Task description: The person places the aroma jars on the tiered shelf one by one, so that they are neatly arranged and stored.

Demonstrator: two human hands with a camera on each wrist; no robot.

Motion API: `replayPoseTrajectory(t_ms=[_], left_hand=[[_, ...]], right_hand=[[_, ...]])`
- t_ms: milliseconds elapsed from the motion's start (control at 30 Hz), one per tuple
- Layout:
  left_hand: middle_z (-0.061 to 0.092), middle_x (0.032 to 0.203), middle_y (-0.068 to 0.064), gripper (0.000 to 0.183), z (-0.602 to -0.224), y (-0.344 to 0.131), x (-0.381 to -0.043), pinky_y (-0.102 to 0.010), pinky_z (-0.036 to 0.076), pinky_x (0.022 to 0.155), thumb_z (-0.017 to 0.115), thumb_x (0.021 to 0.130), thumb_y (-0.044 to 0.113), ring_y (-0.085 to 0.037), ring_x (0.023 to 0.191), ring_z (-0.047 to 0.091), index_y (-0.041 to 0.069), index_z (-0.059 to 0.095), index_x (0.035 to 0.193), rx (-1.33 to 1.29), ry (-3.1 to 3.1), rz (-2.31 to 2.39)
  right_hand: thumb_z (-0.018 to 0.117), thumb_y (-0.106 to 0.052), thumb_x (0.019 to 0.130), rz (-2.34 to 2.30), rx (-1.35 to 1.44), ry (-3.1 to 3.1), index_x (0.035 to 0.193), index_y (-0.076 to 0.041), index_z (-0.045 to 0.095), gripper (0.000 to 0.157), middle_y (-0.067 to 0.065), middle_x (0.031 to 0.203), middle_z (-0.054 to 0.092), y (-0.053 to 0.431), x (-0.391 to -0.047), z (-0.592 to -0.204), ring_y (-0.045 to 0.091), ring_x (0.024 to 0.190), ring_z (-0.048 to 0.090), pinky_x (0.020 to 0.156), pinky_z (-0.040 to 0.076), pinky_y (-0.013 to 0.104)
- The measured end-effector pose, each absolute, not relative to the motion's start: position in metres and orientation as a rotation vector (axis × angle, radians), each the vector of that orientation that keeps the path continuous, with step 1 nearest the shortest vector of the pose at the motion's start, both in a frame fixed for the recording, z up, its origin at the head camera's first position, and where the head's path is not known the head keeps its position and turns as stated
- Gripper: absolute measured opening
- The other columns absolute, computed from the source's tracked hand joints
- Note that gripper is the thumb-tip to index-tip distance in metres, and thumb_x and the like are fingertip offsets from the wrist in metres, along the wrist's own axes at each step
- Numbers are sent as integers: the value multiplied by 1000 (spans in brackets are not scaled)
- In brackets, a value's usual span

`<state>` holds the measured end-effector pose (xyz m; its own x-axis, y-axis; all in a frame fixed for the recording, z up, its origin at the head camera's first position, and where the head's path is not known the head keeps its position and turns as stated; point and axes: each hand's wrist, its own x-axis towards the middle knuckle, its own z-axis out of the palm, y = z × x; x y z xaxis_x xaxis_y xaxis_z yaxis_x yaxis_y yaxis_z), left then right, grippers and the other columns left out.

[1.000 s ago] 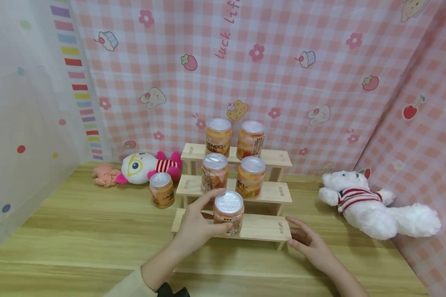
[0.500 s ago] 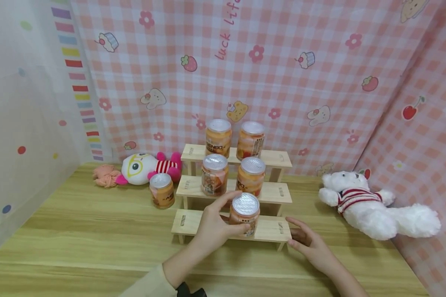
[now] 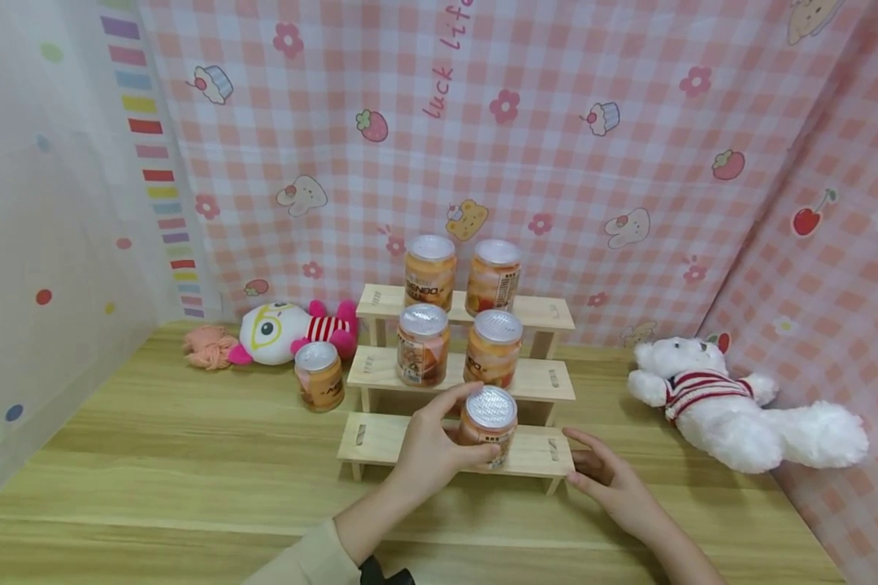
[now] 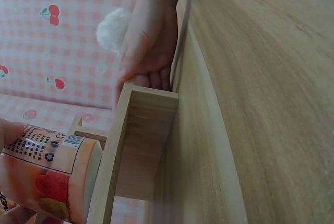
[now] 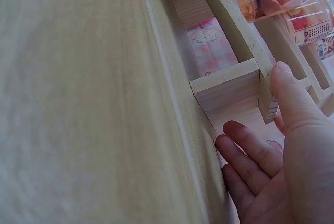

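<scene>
My left hand (image 3: 424, 455) grips a clear fruit can (image 3: 490, 409) with a silvery lid, thumb in front and fingers around its far side. The can is upright on the lowest tier of a three-tier wooden stand (image 3: 534, 448), right of its middle. In the left wrist view the can's printed label (image 4: 39, 156) shows above the tier's edge. My right hand (image 3: 615, 487) touches the right end of that tier, its thumb (image 5: 292, 96) against the wood and its other fingers loosely extended. Two similar cans (image 3: 422, 345) stand on the middle tier and two (image 3: 430, 272) on the top tier.
Another fruit can (image 3: 319, 378) stands on the table left of the stand. Behind it lies a pink-and-white plush toy (image 3: 271, 333). A white teddy bear (image 3: 710, 394) lies at the right. A checked curtain (image 3: 556, 162) hangs behind.
My left hand has moved the fruit can to the right along the lowest tier, from left of the middle to right of it. The right hand has stayed at the tier's end.
</scene>
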<state>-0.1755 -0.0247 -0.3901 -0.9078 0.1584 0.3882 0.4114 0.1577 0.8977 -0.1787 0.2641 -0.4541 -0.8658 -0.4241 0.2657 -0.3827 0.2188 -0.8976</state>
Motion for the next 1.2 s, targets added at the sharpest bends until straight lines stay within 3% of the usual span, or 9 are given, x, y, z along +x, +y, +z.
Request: replayPoseTrajectory(t_ms=[333,700,1200], left_hand=[[59,121,-1,73,-395,-24,-177,-32,53,80,88,69,16,-17,108,55,14,54,134,-618,-2229,-1810],[56,126,3,75,-391,-39,-171,-36,53,81,87,69,13,-17,109,56,16,53,136,-673,-2229,-1731],[58,127,-5,73,-377,-93,-155,-46,49,87,87,69,12,-22,110,54,13,55,134,-639,-2240,-1579]], right_hand=[[59,2,92,-1765,-822,2440,142,7,34,55,33,118,56,265,-178,-456,12,105,59,86,48,22],[59,2,92,-1771,-834,2432,141,8,33,56,33,117,57,263,-179,-457,12,105,60,85,49,22],[58,1,93,-1773,-793,2416,141,11,31,56,34,119,55,264,-179,-454,12,106,59,86,48,22]])
